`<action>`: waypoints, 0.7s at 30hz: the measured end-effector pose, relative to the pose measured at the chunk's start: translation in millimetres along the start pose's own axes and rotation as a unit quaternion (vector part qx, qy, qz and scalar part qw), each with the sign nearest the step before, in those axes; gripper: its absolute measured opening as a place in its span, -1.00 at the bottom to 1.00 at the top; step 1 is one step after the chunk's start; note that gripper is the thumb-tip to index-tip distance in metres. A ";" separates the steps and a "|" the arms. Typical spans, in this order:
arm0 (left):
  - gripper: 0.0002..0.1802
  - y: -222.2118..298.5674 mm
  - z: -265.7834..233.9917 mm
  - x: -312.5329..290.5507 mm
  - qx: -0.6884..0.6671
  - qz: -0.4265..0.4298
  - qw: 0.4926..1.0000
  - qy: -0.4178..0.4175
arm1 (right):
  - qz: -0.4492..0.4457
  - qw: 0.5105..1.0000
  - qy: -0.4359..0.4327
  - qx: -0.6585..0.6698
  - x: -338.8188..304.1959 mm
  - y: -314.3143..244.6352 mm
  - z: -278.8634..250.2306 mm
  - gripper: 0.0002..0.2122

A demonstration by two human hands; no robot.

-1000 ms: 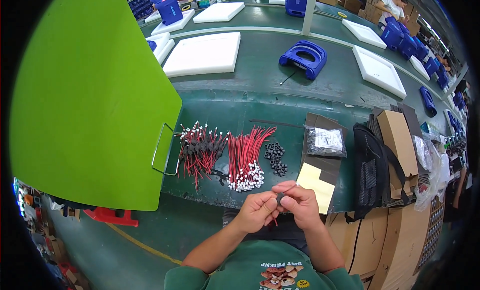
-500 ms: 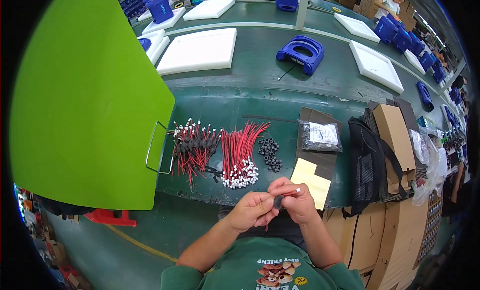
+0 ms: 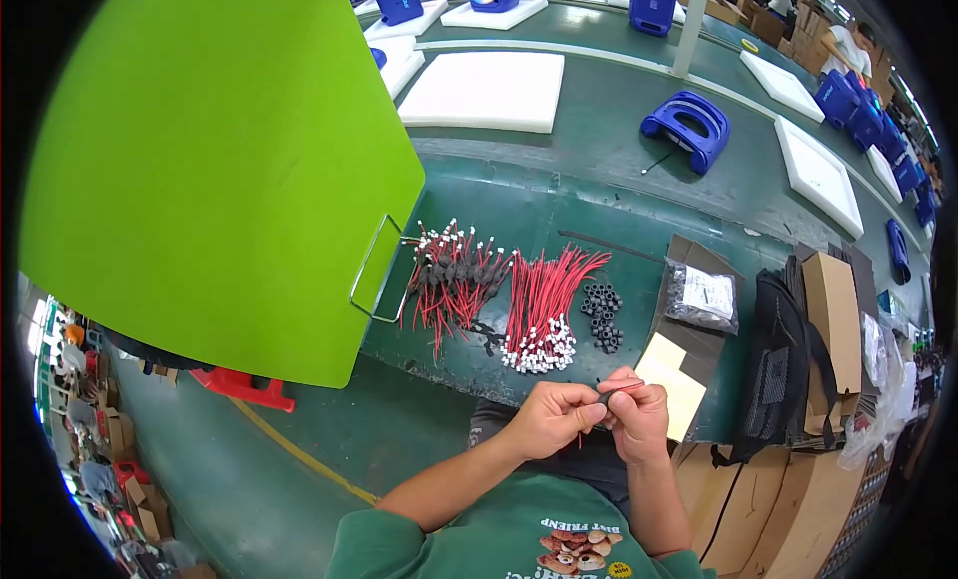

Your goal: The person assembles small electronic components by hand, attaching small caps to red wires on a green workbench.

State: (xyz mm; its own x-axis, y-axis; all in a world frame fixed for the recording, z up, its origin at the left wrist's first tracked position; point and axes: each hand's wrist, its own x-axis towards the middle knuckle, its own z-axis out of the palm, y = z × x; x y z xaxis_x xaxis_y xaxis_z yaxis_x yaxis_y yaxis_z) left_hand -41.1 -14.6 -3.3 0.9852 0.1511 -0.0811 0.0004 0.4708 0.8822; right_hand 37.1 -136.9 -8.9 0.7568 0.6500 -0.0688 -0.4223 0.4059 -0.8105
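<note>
Close together at the table's near edge, my left hand point(image 3: 552, 419) and my right hand point(image 3: 641, 417) pinch a thin red wire point(image 3: 624, 385). A small dark piece on it sits between the fingertips, mostly covered. One wire end hangs below my left fingers. Just beyond lies a fan of red wires point(image 3: 544, 291) with white connectors gathered at the near end. To its left is a heap of red wires with black lumps on them point(image 3: 451, 277). Small black rings point(image 3: 601, 314) are piled to the right of the fan.
A large green panel point(image 3: 220, 180) with a metal handle stands at left. At right are cardboard sheets, a clear bag with dark contents point(image 3: 702, 297), yellow paper point(image 3: 667, 381) and a black bag point(image 3: 783, 359). Behind, a bench holds white foam trays point(image 3: 484, 90) and a blue housing point(image 3: 689, 128).
The view has swung left, so everything sits further right in it. Both hands still pinch the wire; its white connector end, visible before, no longer shows clearly.
</note>
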 end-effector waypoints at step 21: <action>-0.67 -0.7 -4.8 -5.8 -0.062 -0.088 0.994 -0.028 | -0.031 0.999 0.000 -0.011 3.3 16.7 3.8 -0.91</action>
State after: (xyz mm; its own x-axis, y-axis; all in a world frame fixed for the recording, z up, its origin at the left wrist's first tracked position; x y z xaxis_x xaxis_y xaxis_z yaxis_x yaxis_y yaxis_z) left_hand -47.7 -11.7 -5.6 0.9796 0.0102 -0.2005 0.1559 0.5902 0.7920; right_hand 30.7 -125.6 -20.4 0.7813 0.6239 -0.0188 -0.3639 0.4307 -0.8258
